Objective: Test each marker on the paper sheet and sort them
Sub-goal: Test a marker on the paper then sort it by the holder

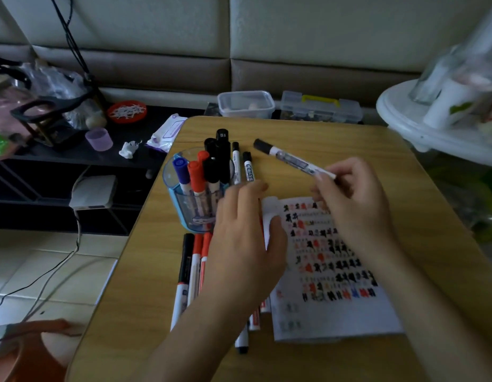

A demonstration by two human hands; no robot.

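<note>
1. At the left of the counter (349, 133) a clear cup (184, 199) with a blue base stands upright. Blue, red and black capped markers are held in it. Whether these are sorted or still waiting cannot be told.
2. Just in front of the cup a row of markers (193, 268) is laid side by side, caps on, close beside the paper. Two more markers (242, 166) lie just beyond the cup.
3. The left hand (244, 238) is laid palm down over the near row, fingers fairly straight and spread. The thumb is set on the left edge of the paper. Nothing is seen to be gripped by it.
4. A marker (291, 158) is held above the counter, tilted, its black cap still on and pointed away to the left.
5. The paper sheet (335, 271) lies flat on the counter. It is covered with rows of black and red test marks, with bare paper left only along its near edge.
6. The right hand (352, 199) is closed on the marker's tail end, which is pinched between fingertips and thumb above the top of the sheet.
7. The step in hand is judged to be the handling of one capped marker — either about to be tested or about to be sorted. If untested, the cap must be pulled off, most likely by the left hand, and the tip brought down to bare paper — near the lower edge.
</note>
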